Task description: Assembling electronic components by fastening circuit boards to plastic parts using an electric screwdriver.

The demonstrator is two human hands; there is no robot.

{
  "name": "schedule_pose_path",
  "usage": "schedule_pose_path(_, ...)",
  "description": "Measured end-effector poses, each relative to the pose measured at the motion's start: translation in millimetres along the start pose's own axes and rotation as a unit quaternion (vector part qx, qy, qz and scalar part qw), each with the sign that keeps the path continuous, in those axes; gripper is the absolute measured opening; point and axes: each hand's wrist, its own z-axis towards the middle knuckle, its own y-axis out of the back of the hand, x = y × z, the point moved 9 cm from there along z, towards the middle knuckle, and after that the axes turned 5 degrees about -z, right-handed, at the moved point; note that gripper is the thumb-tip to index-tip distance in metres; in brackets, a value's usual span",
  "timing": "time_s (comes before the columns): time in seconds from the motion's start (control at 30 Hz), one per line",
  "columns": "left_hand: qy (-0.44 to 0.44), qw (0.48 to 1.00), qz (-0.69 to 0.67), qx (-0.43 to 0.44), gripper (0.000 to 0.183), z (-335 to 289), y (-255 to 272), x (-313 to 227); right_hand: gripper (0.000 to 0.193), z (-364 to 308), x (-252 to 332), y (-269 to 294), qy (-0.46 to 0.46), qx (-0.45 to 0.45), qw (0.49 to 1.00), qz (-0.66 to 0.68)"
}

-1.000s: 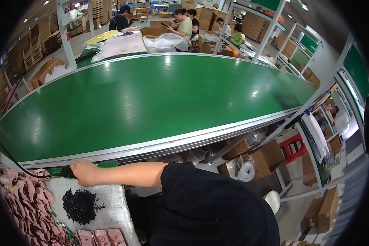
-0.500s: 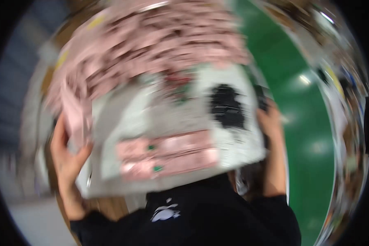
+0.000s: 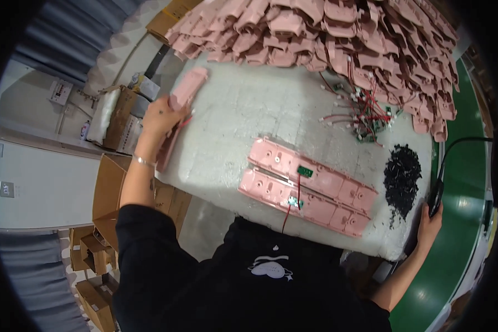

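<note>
Since blur cleared, left hand [image 3: 161, 117] clearer, apparently gripping pink shell [image 3: 190, 87]

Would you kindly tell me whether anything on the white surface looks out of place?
Nothing looks clearly damaged, but the black parts lie loose, a few straying from their pile toward the near edge of the surface, and the wired green boards are tangled.

Pink plastic part [image 3: 188, 88] in the left hand [image 3: 160, 117]

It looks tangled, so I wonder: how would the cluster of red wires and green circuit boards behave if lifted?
The red wires look thin and curved, so probably floppy; crossing each other, they may snag. The flat green boards seem stiffer.
</note>
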Motion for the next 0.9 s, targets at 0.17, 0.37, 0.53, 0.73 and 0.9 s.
schedule_pose_path(0.17, -0.169, 0.966, 0.133, -0.145, 0.055, -25.1, 29.0, -37.6, 0.048, 0.2, 13.7, 1.0, 0.022, -0.011, 0.999, 0.034)
schedule_pose_path(0.37, -0.553, 0.802, -0.116, 0.193, 0.056, -189.5, -21.0, -211.6, 0.051, -8.9, 40.1, 9.1, -0.003, -0.021, 0.998, -0.056)
schedule_pose_path(0.53, -0.532, 0.802, -0.140, 0.234, 0.075, -213.0, -57.2, -206.8, 0.057, -9.9, 52.1, 11.8, -0.005, -0.028, 0.996, -0.080)
schedule_pose_path(0.73, -0.465, 0.775, -0.187, 0.386, 0.059, -203.7, -25.1, -215.8, 0.052, -11.4, 41.9, 17.6, -0.020, -0.036, 0.997, -0.073)
schedule_pose_path(0.9, -0.415, 0.591, -0.296, 0.625, 0.041, -203.8, -16.5, -214.7, 0.052, -11.4, 50.5, 14.5, -0.024, -0.032, 0.997, -0.061)
